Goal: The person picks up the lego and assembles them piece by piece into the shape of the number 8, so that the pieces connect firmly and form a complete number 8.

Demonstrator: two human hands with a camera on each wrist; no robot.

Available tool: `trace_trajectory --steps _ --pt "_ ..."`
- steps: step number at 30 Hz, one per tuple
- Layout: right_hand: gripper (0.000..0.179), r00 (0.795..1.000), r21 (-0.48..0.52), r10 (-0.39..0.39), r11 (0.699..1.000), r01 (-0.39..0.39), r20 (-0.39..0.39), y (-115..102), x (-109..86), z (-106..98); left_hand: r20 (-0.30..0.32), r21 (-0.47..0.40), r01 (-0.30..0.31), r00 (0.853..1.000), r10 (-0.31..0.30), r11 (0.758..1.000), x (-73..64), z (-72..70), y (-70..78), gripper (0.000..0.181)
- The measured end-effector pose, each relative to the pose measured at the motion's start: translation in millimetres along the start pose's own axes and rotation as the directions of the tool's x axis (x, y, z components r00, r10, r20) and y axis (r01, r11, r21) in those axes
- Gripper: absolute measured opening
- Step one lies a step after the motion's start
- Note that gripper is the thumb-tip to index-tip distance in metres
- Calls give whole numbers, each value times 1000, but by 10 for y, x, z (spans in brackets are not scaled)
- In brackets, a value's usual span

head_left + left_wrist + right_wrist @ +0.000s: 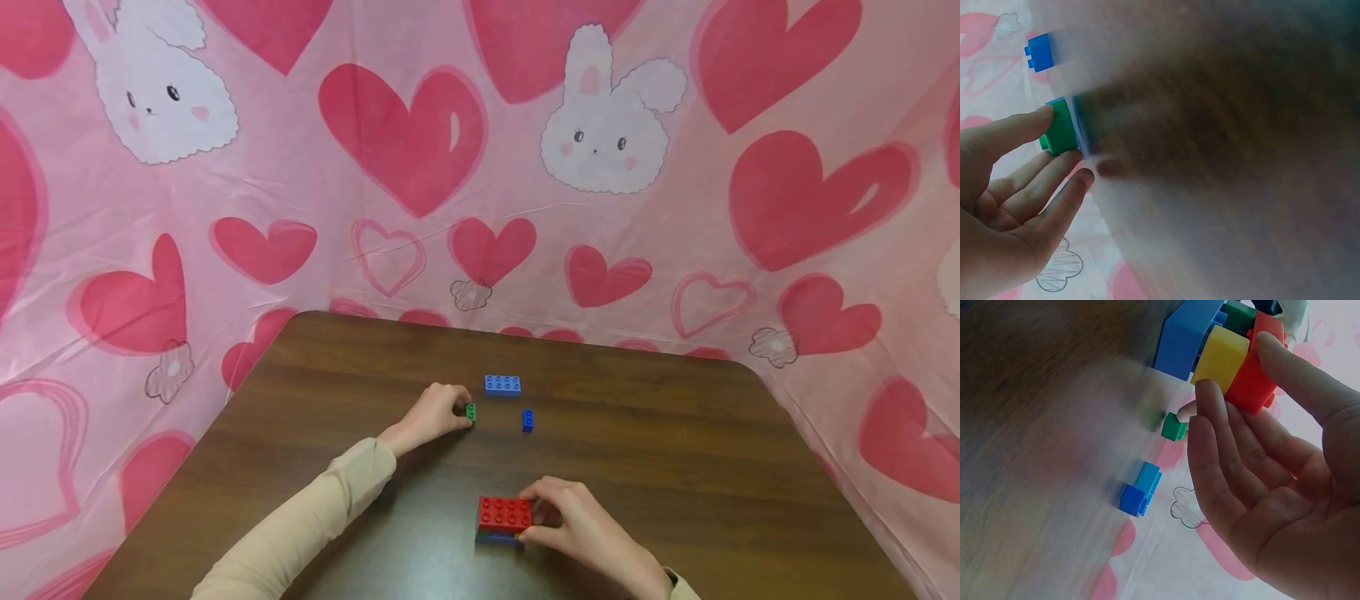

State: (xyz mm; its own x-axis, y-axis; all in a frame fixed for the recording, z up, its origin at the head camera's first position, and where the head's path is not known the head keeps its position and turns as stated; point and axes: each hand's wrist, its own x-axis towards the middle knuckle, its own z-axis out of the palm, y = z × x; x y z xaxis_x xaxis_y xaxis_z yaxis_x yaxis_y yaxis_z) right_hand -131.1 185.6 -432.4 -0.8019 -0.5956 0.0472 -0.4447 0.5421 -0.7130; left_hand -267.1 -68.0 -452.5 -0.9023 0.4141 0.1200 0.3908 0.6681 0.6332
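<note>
My left hand (432,412) pinches a small green toy brick (471,413) between thumb and fingers, low over the table; the left wrist view shows this green brick (1063,128) with its studs facing away from the tabletop. Nearer to me, my right hand (581,518) holds the right side of a brick stack, its thumb and fingertips against it. On top of that stack is a red brick (505,512). Under the red, the right wrist view shows a yellow brick (1222,357) beside a dark green brick (1239,317), both on a blue brick (1186,339).
A light blue brick (502,385) lies beyond the left hand, studs up. A small dark blue brick (528,420) is to the right of the green one. The brown wooden table (675,450) ends at a pink cloth (420,250) with hearts and rabbits.
</note>
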Motion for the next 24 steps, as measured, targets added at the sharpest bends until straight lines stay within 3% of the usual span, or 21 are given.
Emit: trace_trajectory --steps 11,24 --pt "31 1000 -13 3 1000 -3 -3 4 6 -3 26 -5 -25 999 25 1000 -117 -22 12 26" --pt "30 999 -19 -26 999 26 -19 24 -10 16 72 -30 -60 995 62 998 -320 -69 146 26"
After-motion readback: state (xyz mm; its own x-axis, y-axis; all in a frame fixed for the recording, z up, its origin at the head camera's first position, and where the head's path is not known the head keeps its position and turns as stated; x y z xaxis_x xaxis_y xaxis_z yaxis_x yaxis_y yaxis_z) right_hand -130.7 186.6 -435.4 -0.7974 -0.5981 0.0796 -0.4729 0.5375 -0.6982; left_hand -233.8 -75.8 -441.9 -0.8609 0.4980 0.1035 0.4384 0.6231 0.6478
